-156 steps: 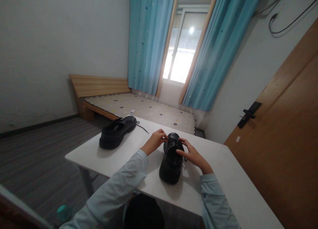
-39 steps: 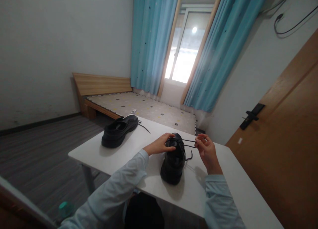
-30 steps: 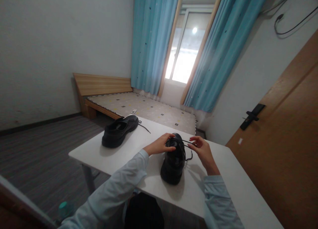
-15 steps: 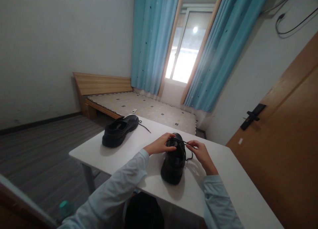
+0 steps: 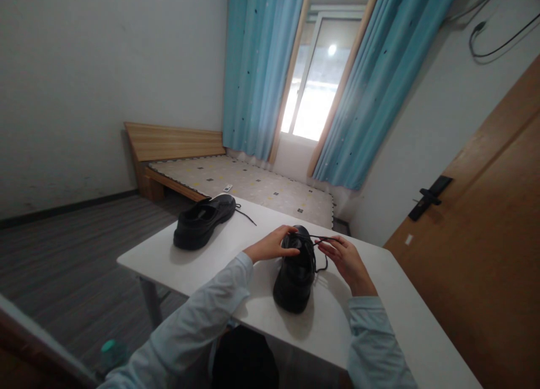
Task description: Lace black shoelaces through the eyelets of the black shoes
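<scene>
A black lace-up shoe (image 5: 294,288) stands on the white table, its heel toward me. My left hand (image 5: 273,245) grips the shoe's upper from the left side, thumb and fingers bent around the lacing area. To the right of the shoe, my right hand (image 5: 345,258) is closed on a black shoelace (image 5: 321,236), which stretches nearly straight from the shoe to the fingers. Another length of lace hangs in a curve beside the shoe, below the right fingers. The other black shoe (image 5: 198,226) rests at the table's left, one lace end trailing onto the tabletop.
The white table (image 5: 257,290) has its near edge close to my body. Beyond it is a bed (image 5: 261,189) with a patterned mattress and a small white object (image 5: 228,188). A wooden door (image 5: 476,231) is at the right. A bottle with a green cap (image 5: 110,348) stands lower left.
My right hand has moved slightly right, drawing the shoelace farther out from the shoe. My left hand and both shoes are where they were.
</scene>
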Available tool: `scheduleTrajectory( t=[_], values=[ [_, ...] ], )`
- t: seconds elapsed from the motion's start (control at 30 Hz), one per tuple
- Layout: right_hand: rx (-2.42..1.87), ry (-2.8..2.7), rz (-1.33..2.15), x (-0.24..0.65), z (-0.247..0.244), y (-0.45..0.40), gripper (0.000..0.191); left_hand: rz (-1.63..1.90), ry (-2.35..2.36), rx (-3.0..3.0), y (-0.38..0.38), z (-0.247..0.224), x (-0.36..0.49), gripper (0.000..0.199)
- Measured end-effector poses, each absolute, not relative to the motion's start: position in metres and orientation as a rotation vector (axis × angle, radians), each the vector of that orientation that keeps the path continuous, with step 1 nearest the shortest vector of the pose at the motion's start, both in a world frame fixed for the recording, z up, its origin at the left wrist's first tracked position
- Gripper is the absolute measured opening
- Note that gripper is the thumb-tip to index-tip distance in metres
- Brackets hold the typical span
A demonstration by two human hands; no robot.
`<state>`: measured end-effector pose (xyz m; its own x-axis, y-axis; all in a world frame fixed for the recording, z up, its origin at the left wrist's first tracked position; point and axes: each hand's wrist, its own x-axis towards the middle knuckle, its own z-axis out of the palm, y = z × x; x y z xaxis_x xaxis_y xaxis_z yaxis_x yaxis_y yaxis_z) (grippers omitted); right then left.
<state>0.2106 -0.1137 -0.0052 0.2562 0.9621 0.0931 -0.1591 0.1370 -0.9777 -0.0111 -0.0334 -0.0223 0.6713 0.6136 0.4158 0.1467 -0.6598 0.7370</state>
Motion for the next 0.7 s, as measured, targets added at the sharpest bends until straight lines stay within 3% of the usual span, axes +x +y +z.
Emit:
scheduleTrajectory(
  t=[0.7],
  values=[
    [-1.087,-0.880,0.940,0.219,-0.015,-0.109,0.030,0.855,0.583,2.161,-0.032,-0.024,-0.011,0.066]
  ],
)
